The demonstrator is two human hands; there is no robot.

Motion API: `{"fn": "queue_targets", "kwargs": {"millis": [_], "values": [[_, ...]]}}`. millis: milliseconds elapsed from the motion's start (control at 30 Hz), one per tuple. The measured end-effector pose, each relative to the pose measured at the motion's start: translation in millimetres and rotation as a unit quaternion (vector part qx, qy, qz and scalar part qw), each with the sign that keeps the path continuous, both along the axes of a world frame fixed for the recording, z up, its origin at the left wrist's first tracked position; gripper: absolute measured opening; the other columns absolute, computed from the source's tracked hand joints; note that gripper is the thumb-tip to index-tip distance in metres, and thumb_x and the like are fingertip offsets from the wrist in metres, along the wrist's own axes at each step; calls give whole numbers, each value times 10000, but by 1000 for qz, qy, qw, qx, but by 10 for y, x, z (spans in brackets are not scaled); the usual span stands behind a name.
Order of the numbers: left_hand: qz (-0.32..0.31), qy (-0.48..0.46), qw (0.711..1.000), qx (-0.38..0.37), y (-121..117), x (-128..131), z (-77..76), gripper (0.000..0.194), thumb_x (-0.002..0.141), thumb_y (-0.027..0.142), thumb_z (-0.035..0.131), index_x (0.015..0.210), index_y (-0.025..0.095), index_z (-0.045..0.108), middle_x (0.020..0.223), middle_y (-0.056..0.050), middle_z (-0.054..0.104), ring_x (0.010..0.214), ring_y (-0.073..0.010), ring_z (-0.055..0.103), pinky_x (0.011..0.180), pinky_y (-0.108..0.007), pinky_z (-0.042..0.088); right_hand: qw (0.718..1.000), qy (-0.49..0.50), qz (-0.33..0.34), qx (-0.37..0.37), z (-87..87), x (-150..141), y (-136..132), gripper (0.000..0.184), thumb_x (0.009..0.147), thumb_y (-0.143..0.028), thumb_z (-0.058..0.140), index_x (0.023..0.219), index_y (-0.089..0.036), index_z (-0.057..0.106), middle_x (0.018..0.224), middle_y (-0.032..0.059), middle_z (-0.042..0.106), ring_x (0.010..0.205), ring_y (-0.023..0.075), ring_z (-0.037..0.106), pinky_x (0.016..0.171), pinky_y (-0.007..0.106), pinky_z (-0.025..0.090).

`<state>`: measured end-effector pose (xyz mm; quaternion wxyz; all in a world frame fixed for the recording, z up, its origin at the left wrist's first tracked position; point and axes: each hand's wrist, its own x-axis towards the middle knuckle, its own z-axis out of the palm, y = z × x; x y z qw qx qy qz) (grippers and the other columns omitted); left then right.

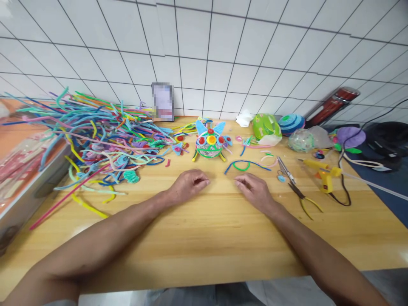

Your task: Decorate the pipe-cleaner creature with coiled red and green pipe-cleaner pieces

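My left hand rests on the wooden table with its fingers curled closed, and nothing shows in it. Opposite it, my right hand lies in the same loose fist, also without anything visible in it. A gap of bare wood separates the two. Just beyond them stands a round craft figure with blue pointed ears, red and orange discs on its front and yellow feet; neither hand touches it. Nearest my right hand are a blue pipe cleaner and a green pipe cleaner loop.
A tangled heap of pipe cleaners spreads on the left. Pliers, a utility knife and a yellow glue gun lie at right. Behind are a phone, a green ball and a red flask against the tiled wall.
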<state>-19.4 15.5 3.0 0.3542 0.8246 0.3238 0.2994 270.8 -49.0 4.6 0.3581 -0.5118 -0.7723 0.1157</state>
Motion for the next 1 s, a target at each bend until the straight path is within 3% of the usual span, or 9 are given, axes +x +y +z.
{"fn": "queue_targets", "kwargs": {"millis": [100,233,333,400,533,633,733,833,1000], "values": [[44,-31,998,-35,7,4,-3,215,956,328,626,817,185,708,761,-29,722,661,-145,613,632,-259,465,1000,16,-11,-22,10,-4,0,116,977,-292,618,954,-264,728,827,40,769,740,209,717,707,349,585],[150,-88,984,-43,61,11,21,242,942,400,641,822,192,673,735,-13,674,646,-146,566,612,-270,455,994,72,-41,-67,134,-28,71,130,948,-332,650,992,-239,729,849,40,768,750,204,714,702,339,577],[211,-118,970,-10,145,19,47,233,915,421,690,1005,208,667,944,-34,711,774,-166,625,684,-288,497,991,89,-48,-92,242,-95,249,233,921,-374,691,1109,-237,707,990,57,782,880,223,731,815,380,594],[230,-119,966,14,223,34,42,365,882,429,740,1162,221,633,1153,-65,704,924,-199,666,762,-318,535,990,92,-59,-85,270,-167,413,362,881,-391,738,1199,-233,669,1147,88,768,987,250,728,885,424,594],[224,-100,968,53,428,100,-34,760,821,458,834,1448,224,475,1455,-156,568,1237,-299,628,1004,-453,558,994,81,-75,-21,289,-310,742,601,826,-392,792,1366,-229,585,1379,147,677,1184,316,673,993,519,568],[208,-96,969,90,592,176,-101,948,797,466,872,1554,229,353,1588,-201,447,1428,-361,514,1141,-531,493,995,47,-62,64,436,-369,947,455,894,-383,741,1318,-254,637,1345,126,689,1232,323,641,1032,529,544],[196,-103,965,141,720,251,-140,963,785,439,893,1558,229,357,1580,-194,456,1479,-367,460,1217,-551,430,993,4,-25,116,704,-407,1149,251,967,-361,671,1189,-251,713,1225,101,732,1159,292,663,1012,477,542],[188,-110,962,165,784,298,-149,898,802,434,884,1531,209,410,1536,-192,496,1476,-363,464,1247,-555,398,993,-46,16,106,935,-462,1351,192,995,-320,620,1120,-243,744,1103,75,757,1058,262,684,978,439,535],[175,-107,970,129,778,321,-154,839,856,405,831,1552,228,396,1508,-171,561,1432,-351,539,1223,-540,434,993,-108,33,41,1036,-562,1549,191,973,-248,605,1063,-235,773,1054,64,776,1002,245,689,929,399,514]]}}
